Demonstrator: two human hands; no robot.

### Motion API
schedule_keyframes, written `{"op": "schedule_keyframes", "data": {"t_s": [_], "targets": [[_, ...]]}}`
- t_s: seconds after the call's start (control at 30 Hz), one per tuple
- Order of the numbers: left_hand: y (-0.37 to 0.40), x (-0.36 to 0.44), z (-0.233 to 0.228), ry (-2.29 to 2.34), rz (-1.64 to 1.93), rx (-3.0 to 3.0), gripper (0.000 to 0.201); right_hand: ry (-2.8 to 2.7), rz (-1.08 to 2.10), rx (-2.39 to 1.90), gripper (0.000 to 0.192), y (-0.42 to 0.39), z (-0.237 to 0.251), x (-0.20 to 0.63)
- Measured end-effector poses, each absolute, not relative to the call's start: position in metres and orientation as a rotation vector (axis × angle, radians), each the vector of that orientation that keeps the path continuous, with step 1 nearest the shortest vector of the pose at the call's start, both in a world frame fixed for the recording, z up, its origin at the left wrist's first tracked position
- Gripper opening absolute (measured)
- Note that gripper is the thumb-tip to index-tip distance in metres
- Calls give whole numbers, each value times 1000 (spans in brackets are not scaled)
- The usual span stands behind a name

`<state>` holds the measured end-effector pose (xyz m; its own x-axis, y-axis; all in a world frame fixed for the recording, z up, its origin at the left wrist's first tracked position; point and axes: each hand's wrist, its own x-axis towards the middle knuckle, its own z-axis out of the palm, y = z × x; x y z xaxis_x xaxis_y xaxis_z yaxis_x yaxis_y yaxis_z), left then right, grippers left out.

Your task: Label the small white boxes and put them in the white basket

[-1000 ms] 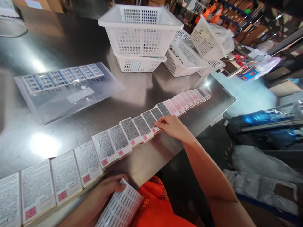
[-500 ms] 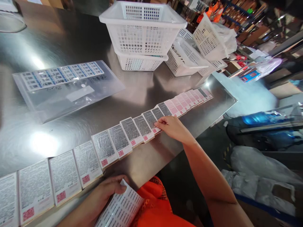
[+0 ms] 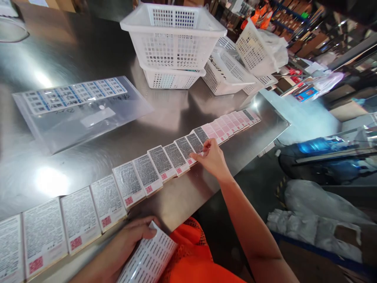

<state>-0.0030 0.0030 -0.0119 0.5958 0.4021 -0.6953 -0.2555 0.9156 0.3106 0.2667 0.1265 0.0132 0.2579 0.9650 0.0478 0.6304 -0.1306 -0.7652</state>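
Observation:
A long row of flat printed boxes [image 3: 126,182] with pink square codes runs diagonally along the table's front edge, each partly overlapping its neighbour. Toward the far end, several boxes [image 3: 225,125] show pink faces. My right hand [image 3: 213,159] rests over the row just before the pink ones, thumb touching a grey-printed box [image 3: 184,148] near its code. Its thumb and fingers are spread, and nothing shows between them. At the bottom, my left hand [image 3: 132,239] grips a curled sheet of labels [image 3: 153,253], white with rows of small dark print; its lower end leaves the view.
The steel table [image 3: 97,155] bears a clear plastic sleeve [image 3: 129,104] with a blue-and-white label sheet. Stacked white baskets [image 3: 173,49] stand behind, and more baskets [image 3: 228,72] sit to their right. Plastic-wrapped goods [image 3: 312,232] lie below the table's right side.
My right hand has opened from a pinch at the box's code, its fingers now lifted and spread away from the thumb. The left hand keeps hold of the label sheet. The view has shifted slightly.

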Motion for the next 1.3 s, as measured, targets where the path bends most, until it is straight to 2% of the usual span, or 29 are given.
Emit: {"op": "schedule_keyframes", "data": {"t_s": [0.17,0.3,0.43,0.67,0.97,1.03,1.3], "targets": [[4,-4,-9,920,397,190,12,-1306,875,-1594,37,70,4,250],[9,-5,-5,952,416,200,13,-1434,1451,-1302,25,15,9,213],[10,-5,-1,940,438,220,13,-1372,1672,-1219,34,-1,14,186],[8,-6,2,868,425,234,26,-1444,1518,-1192,35,2,17,178],[9,-7,-1,818,406,160,26,-1786,1154,-1023,6,3,11,181],[9,-7,-1,821,410,145,25,-1820,1052,-1019,4,4,11,179],[8,-9,-6,794,462,80,21,-1895,854,-953,34,-4,8,183]]}}
